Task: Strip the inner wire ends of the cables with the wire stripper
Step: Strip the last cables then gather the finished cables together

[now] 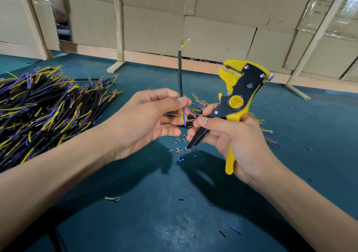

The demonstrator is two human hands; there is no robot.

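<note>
Left hand (155,114) pinching upright cable (180,73); right hand (232,137) gripping stripper (240,96). Best next: fan lower wires (184,116) apart, feed one squarely into the jaws.

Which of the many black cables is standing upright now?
The single cable pinched by the left hand. It points up, while the others lie flat in the pile on the table.

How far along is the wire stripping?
Done: a small heap of finished cables behind the hands and insulation offcuts on the green table. In hand: left hand pinches one black cable; right hand grips the yellow-and-black wire stripper. Left: the big pile.
</note>
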